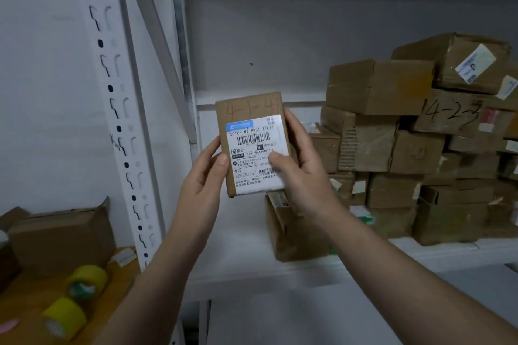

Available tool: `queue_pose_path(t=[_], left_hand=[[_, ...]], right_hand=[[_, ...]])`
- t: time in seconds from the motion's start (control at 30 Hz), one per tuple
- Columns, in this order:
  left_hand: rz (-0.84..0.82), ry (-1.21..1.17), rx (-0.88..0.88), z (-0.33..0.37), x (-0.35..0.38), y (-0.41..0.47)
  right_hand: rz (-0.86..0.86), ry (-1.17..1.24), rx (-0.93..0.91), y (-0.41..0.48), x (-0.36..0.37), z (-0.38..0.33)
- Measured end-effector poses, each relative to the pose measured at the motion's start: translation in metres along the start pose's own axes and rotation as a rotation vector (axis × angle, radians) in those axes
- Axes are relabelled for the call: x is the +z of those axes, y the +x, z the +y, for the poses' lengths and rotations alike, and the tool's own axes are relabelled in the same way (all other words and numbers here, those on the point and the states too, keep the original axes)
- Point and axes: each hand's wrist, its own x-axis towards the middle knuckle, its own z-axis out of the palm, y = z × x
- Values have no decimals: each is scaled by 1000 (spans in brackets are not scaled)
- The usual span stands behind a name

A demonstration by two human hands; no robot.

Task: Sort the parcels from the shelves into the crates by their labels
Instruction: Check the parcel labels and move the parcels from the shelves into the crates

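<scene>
Both hands grip parcel (253, 145) by side edges, upright, long axis vertical, label facing camera.

Right of the white shelf post (123, 131) there is one parcel (253, 145) in two hands, the left hand (206, 173) and the right hand (300, 173), one lone box (294, 232) just under it and a pile (406, 148) of over ten boxes; left of the post are two yellow tape rolls (87, 283) (66, 316) and one open box (61, 238).

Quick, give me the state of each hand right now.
Left hand: holding the small parcel by its left edge.
Right hand: holding the same parcel, thumb on its label.
</scene>
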Motion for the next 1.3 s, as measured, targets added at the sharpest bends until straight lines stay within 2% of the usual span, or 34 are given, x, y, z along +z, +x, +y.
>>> queue_pose_path(t=[0.07,0.1,0.17,0.23,0.37,0.5,0.57,0.63,0.73,0.8,0.93,1.03,1.13,1.2,1.3], left_hand=[[-110,75,-72,-17,-12,-18],[-132,187,-96,-25,-17,-26],[-114,442,-117,-39,-25,-39],[-116,578,-110,-51,-28,-49],[-95,646,-57,-75,-34,-63],[-96,935,19,-96,-34,-73],[-138,1007,30,-102,-34,-73],[-234,1096,11,-111,-37,-73],[-321,1265,-9,-121,-45,-72],[-341,1354,-7,-120,-48,-70],[-314,1384,112,-125,-56,-65],[-339,1464,47,-132,-62,-58],[-384,1597,-37,-141,-65,-43],[-399,1623,-48,-144,-63,-35],[-414,1618,-60,-144,-62,-30]], right_hand=[[-51,-1,64,-16,13,20],[-69,-6,91,-24,19,29],[-85,3,142,-34,30,46],[-74,-1,179,-41,38,60],[25,-28,214,-52,46,86],[197,-124,323,-59,52,113],[222,-209,390,-63,53,126],[161,-229,477,-68,53,139],[-21,-293,574,-77,55,154],[-57,-361,557,-77,58,159],[-18,-515,495,-68,71,166],[-48,-478,510,-60,82,169],[-178,-512,527,-54,84,171],[-244,-567,517,-51,82,169],[-246,-642,449,-53,77,161]])
